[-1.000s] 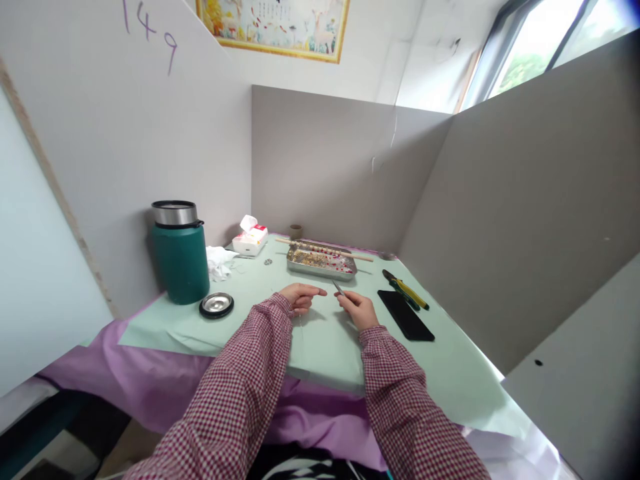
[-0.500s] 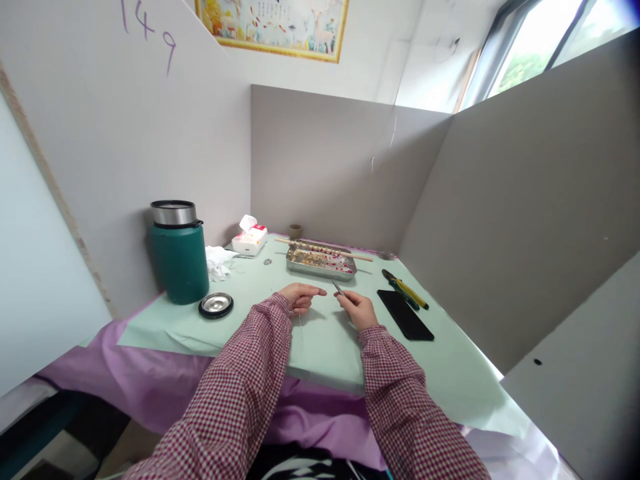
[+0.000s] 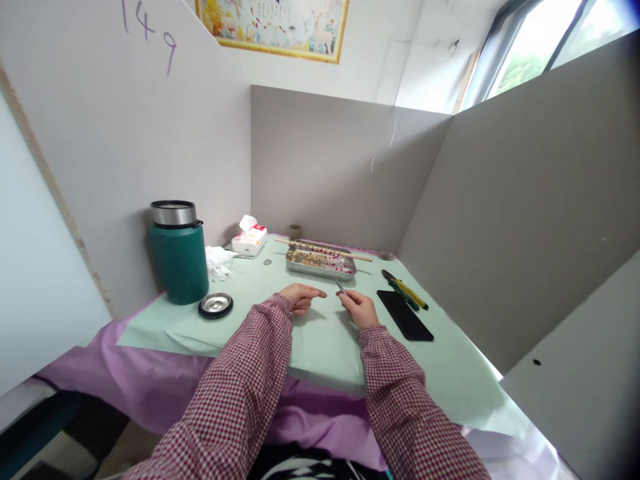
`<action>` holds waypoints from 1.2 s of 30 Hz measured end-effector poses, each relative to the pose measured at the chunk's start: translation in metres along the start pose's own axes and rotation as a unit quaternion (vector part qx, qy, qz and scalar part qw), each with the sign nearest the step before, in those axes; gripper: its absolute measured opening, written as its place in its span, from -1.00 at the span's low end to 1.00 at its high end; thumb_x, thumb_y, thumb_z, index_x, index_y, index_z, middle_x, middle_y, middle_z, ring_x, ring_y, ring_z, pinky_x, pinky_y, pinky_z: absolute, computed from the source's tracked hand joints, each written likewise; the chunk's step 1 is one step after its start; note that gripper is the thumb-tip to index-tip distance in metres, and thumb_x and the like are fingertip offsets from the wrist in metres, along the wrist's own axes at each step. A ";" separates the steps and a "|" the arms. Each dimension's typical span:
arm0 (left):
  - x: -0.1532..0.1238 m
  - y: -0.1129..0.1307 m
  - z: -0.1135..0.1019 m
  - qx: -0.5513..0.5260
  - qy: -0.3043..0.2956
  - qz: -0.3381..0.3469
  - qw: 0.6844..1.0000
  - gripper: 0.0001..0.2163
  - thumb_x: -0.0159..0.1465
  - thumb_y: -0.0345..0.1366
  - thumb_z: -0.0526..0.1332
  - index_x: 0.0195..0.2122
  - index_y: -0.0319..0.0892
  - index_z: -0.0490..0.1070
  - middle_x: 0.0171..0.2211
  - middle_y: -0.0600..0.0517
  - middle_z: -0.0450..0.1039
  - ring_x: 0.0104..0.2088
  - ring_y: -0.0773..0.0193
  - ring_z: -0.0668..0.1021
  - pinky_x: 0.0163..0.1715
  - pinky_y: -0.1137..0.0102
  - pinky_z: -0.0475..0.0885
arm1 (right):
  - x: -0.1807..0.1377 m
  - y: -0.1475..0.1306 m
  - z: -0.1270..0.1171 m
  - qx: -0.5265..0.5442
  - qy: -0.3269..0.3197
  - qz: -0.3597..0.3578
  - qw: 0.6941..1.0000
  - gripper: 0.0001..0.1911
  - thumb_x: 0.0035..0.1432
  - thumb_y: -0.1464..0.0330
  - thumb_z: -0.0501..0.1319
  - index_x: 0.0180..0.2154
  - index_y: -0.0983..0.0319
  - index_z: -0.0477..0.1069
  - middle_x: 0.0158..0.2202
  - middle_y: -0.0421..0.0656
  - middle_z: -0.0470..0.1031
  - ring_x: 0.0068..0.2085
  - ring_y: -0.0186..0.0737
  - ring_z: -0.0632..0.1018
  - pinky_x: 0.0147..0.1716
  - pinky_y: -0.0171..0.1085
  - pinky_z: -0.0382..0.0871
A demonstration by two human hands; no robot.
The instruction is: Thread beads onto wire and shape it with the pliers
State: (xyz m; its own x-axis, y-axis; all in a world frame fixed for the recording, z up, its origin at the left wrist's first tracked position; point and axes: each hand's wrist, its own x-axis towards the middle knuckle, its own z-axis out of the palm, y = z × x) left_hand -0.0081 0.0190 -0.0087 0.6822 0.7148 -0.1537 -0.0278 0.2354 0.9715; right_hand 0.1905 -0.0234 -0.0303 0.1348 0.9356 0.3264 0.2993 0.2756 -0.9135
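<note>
Over the table's near middle, my left hand (image 3: 300, 298) points its index finger to the right, its other fingers curled in. Anything inside those curled fingers is too small to make out. Across a small gap, my right hand (image 3: 361, 309) is closed on slim metal tweezers (image 3: 341, 287), tips pointing up and to the left. Just beyond both hands sits a shallow metal tray (image 3: 320, 272) with small gold and red pieces, perhaps beads, in it. A wooden stick (image 3: 363, 257) with a beaded strand along it rests across the tray.
Pliers with yellow and green handles (image 3: 413, 293) and a black phone (image 3: 405, 316) lie at right. At left are a green flask (image 3: 180, 263), its lid (image 3: 216, 305), crumpled tissue (image 3: 217, 262) and a tissue pack (image 3: 250, 239). A tape roll (image 3: 295, 231) stands behind; grey partitions surround the table.
My right hand and the tweezers have shifted very slightly to the right, away from my left fingertip. My left hand stays nearly still.
</note>
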 end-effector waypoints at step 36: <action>0.018 -0.009 0.008 -0.261 0.048 0.163 0.950 -0.97 0.15 -0.50 0.09 -0.39 -0.30 0.27 -0.52 0.00 0.42 -0.57 0.44 0.45 -0.28 0.32 0.44 | -0.004 0.005 0.010 -0.235 0.000 -0.250 0.939 -0.77 0.09 0.28 0.10 -0.27 0.16 0.48 -0.28 -0.13 0.44 -0.19 -0.21 0.39 -0.14 -0.22 0.23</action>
State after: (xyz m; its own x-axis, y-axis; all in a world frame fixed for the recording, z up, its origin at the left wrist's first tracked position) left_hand 0.0099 0.0243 -0.0186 0.5056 0.8570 0.0995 -0.6023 0.2680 0.7520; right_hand 0.1823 -0.0232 -0.0383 -0.1332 0.7147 0.6867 0.7087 0.5530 -0.4381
